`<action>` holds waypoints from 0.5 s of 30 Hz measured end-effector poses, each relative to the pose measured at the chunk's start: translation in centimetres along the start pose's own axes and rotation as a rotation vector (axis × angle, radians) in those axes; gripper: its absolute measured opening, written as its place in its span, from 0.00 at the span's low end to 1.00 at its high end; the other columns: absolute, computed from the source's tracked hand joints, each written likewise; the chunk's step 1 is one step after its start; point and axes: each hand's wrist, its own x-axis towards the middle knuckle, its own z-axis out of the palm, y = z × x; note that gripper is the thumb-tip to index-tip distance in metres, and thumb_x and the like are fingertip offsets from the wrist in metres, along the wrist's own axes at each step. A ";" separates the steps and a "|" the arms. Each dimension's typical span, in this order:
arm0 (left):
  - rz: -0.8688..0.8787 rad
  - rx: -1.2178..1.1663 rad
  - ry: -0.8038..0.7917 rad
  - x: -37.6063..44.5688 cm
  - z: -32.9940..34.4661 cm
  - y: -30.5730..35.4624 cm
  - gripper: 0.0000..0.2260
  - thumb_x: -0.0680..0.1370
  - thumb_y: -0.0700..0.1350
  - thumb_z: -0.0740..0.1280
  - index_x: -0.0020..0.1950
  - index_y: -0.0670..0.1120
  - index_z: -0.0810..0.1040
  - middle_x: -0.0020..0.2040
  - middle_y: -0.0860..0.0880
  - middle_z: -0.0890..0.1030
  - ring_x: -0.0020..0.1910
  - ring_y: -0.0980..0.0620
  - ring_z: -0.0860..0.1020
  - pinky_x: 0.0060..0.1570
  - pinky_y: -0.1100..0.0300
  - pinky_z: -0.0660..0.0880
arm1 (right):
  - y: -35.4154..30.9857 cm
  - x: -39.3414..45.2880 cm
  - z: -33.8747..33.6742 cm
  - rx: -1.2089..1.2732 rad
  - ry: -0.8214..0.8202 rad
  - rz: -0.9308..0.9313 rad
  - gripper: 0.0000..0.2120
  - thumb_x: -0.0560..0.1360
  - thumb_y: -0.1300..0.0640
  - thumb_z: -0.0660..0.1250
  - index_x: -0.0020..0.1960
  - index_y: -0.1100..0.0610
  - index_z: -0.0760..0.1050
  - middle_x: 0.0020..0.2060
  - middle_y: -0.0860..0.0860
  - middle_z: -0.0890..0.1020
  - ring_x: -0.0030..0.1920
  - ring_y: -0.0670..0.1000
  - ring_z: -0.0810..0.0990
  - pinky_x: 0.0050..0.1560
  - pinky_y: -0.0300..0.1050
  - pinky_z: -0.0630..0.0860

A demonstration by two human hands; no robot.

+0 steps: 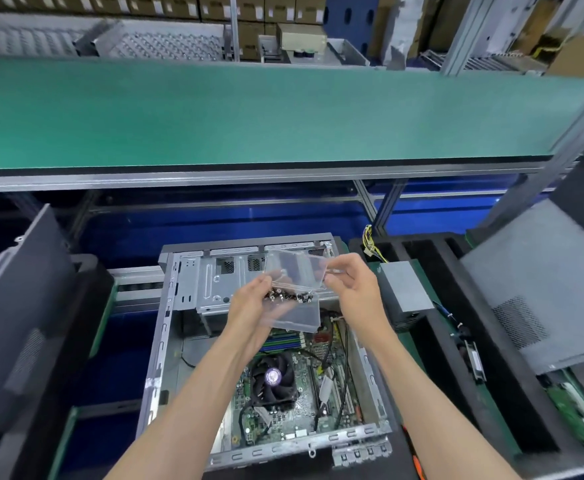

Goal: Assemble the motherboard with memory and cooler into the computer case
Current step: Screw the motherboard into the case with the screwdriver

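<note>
Both hands up over the open case (166, 327), holding a clear plastic box (295, 315) of screws (288, 295). Left hand (254, 308) cups the box base from below, fingers curled round its left edge. Right hand (354, 289) pinches the hinged lid (295, 268) at its right edge, lid swung up and open. Screws are bunched along the hinge side of the base.

Case lies flat on the bench, open side up. Board (283, 407) is seated inside, toward the near end. Cooler (274, 377) with fan sits on the board's left-centre; memory (283, 341) is in slots just beyond it, partly hidden by the left wrist. Black cables (344, 368) run down the board's right side. Drive cage (211, 282) fills the case's far end.

PSU (403, 289) sits just past the case's right wall, on black foam. Green conveyor (249, 109) runs across behind.
</note>
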 end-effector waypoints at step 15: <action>0.010 0.011 -0.016 -0.1 -0.1 0.2 0.10 0.84 0.41 0.60 0.58 0.38 0.79 0.58 0.39 0.83 0.58 0.41 0.82 0.52 0.48 0.81 | 3.1 -0.4 1.8 -0.501 -0.145 -0.056 0.10 0.74 0.68 0.68 0.51 0.56 0.76 0.40 0.48 0.79 0.39 0.47 0.74 0.42 0.42 0.74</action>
